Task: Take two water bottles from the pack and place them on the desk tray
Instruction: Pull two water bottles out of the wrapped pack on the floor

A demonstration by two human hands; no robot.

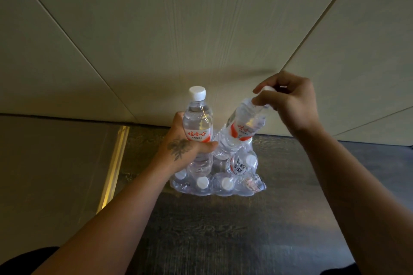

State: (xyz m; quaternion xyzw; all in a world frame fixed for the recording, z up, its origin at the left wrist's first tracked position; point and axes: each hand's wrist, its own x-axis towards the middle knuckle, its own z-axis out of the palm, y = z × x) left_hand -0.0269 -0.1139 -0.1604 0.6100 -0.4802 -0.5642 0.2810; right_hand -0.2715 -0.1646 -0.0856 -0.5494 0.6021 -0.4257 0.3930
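Pulling stage: left hand point(181, 147) grips an upright clear plastic water bottle point(197, 127); right hand point(288, 102) pinches a tilted second bottle's point(240, 131) neck, bottom still inside the torn shrink-wrap pack point(223, 183). Next: lift clear; tray unseen.

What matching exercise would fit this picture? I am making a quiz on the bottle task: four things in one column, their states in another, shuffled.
Things:
1. left hand
2. right hand
3. upright bottle
4. tilted bottle

States:
A. gripped at its cap end, lower end still in the pack
B. wrapped around a bottle's middle
C. standing straight, white cap bare
D. pinching a bottle near its cap

Pairs: 1-B, 2-D, 3-C, 4-A
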